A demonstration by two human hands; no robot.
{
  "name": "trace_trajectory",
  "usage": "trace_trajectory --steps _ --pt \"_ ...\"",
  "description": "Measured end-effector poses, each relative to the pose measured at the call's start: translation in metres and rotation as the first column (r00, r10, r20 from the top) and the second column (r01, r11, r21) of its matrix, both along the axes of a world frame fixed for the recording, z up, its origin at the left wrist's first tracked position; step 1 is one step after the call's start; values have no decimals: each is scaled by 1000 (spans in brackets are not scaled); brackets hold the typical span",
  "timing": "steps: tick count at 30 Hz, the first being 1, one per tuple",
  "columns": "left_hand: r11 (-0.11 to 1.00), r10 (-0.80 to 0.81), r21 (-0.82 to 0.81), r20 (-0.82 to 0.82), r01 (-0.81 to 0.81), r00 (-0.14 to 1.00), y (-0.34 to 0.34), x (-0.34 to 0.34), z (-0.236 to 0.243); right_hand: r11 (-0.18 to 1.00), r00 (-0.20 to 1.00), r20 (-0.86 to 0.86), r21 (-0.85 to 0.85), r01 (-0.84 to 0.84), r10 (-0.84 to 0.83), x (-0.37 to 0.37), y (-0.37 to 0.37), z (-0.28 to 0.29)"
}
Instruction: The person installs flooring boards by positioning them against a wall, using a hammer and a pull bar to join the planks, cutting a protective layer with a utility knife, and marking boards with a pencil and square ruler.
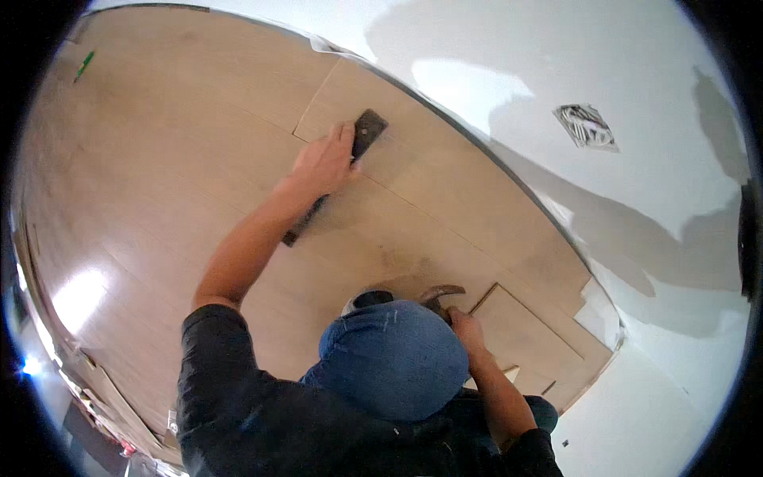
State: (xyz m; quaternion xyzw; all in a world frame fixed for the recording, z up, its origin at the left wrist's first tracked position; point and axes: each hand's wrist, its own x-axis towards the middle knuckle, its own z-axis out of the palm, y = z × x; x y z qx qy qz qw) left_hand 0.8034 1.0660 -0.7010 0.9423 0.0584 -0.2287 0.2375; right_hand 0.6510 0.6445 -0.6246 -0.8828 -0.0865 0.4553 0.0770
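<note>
My left hand (324, 161) is closed around a long, dark flat metal bar (369, 131) lying slantwise on the wood-look floor planks (230, 135). One end of the bar sticks out beyond my fingers toward the wall, and the other shows below my wrist. Beside my bent knee (393, 358) in blue jeans, my right hand (467, 332) grips a claw hammer (443, 294). The hammer's curved dark head is visible just above the knee; its handle is mostly hidden. A cut plank piece (528, 322) with dark edges lies right of the hammer.
A white wall (509, 48) curves along the right, with an opening full of wires (588, 127). White underlay sheet (600, 314) shows at the floor's edge. A green marker or pencil (85, 66) lies far left. Plank strips (119, 397) and clutter lie lower left.
</note>
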Motion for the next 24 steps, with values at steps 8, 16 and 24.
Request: trace_trajectory --steps 8,16,24 --pt "999 30 38 68 -33 997 -100 55 -9 997 997 -4 23 75 -75 0 28 -4" --pt "981 -9 194 105 -12 994 -109 63 -20 975 978 -22 78 206 -205 -4 19 -25" --pt "980 -133 181 267 85 955 -75 92 -11 941 963 -43 206 270 -267 43 35 -54"
